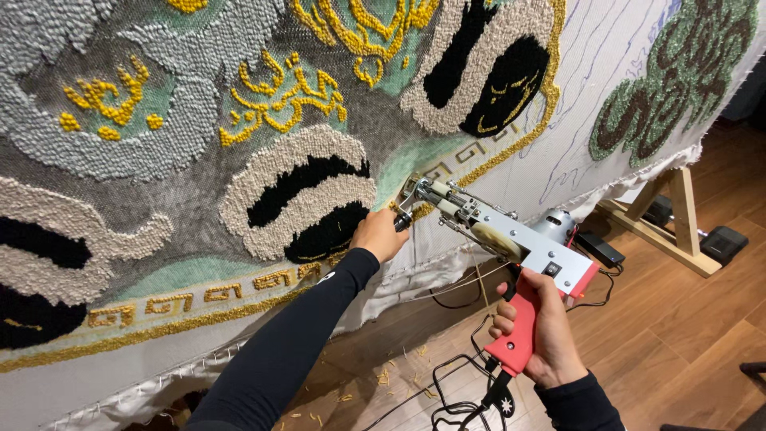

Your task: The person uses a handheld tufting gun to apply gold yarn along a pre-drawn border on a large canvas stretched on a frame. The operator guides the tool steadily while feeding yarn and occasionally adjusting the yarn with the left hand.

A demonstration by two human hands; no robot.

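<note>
- No packages, signs or screens in view.
- No labels discernible on any item; any small markings are too indistinct to identify.

The wooden floor point(678, 319) carries the wooden frame leg point(674, 227), black cables point(447, 399), small yellow yarn scraps point(383, 379), and two black boxes point(722, 242), perhaps power adapters.

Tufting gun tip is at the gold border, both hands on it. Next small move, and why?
Probably ease the tufting gun along the gold border line. Its needle tip meets the cloth at that line's edge, the left hand steadies the front, and the right hand grips the red handle.
</note>
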